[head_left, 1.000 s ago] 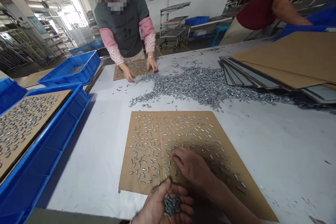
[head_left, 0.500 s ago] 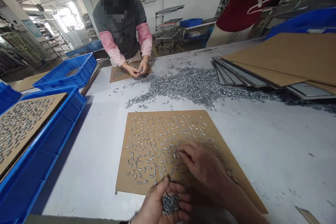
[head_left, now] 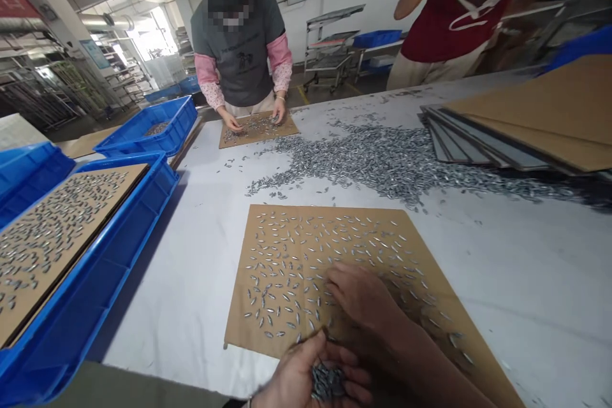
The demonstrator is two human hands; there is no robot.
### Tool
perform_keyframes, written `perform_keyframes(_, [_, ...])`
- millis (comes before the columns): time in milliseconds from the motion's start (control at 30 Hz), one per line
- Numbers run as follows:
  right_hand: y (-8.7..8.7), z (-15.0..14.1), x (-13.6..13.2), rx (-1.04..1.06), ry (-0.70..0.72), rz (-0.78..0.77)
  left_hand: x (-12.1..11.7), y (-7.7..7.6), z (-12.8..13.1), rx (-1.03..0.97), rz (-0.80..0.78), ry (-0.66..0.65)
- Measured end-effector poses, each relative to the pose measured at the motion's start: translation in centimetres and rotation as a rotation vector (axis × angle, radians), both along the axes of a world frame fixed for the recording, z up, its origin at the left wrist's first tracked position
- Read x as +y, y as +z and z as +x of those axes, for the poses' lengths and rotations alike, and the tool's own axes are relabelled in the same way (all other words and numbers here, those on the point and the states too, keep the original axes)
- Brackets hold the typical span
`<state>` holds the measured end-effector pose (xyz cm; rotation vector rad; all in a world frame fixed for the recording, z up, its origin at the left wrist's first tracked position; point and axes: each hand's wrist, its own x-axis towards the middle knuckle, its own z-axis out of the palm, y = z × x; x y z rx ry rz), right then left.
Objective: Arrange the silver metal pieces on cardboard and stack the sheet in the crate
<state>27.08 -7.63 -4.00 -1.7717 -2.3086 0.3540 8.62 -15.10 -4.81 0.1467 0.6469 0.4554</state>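
Note:
Palm up and cupped, my left hand (head_left: 306, 373) holds a heap of small grey metal pieces (head_left: 329, 381) at the cardboard's near edge. My right hand (head_left: 359, 293) is low over the middle of the brown cardboard sheet (head_left: 253, 335), its fingers pinched together. Whatever lies between those fingertips is hidden. Slim, pointed metal pieces (head_left: 268, 295) of the same kind are spread apart over the sheet, most of them lying singly. My right forearm and its shadow cover the sheet's near right part.
A large pile of loose metal pieces (head_left: 363, 156) lies beyond the sheet. Stacked boards (head_left: 535, 102) stand right. Blue crates (head_left: 122, 255) line the left, one bearing a covered cardboard (head_left: 62, 217). Across the white table (head_left: 201, 280), a co-worker (head_left: 241, 51) handles another sheet; a person in red (head_left: 459, 13) stands behind.
My right hand stays over the middle of the sheet with small movements; my left still cups the pieces. The co-worker's hands came together, then parted. The person in red has straightened up.

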Motion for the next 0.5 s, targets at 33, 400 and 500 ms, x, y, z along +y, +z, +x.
perform_keyframes(33, [-0.1,0.1,0.0,-0.003,0.0,-0.001,0.0,-0.1,0.0,0.001,0.0,0.0])
perform_keyframes(400, [1.5,-1.0,-6.9,0.224,0.289,0.138,-0.4,-0.5,0.5,-0.069,-0.07,0.165])
perform_keyframes(500, [0.9,-1.9,-9.6,0.148,0.334,0.265,-0.4,-0.8,0.9,-0.062,-0.171,0.23])
